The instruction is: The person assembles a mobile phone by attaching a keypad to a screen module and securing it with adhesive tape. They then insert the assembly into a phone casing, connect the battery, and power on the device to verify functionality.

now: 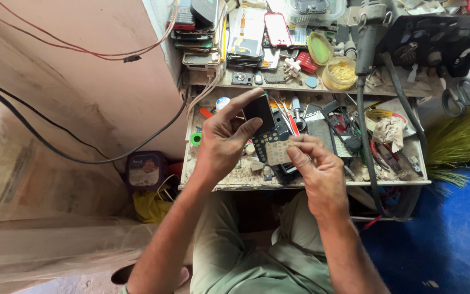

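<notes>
Phone (pixel 263 126) lower half hidden behind keypad sheet (pixel 278 152) & right hand (pixel 316 174); top-shelf phone stack (pixel 197 22) cut by frame edge.

The left hand (pixel 225 142) holds a small keypad phone (pixel 265 130) above the middle of the surface (pixel 322 184). Just right of it and nearer, the right hand (pixel 317 173) pinches a thin keypad sheet (pixel 278 152) against the phone's near end. Behind the surface, on a far shelf (pixel 354 88), stacked phones (pixel 246 32) lie at the left, a round tub (pixel 339 72) in the middle and scissors (pixel 462 95) at the right. A rag (pixel 390 132) lies on the surface's right part. Left of the surface, on the floor, sits a lidded box (pixel 146 169), with cables (pixel 55 130) running along the wall behind it.
</notes>
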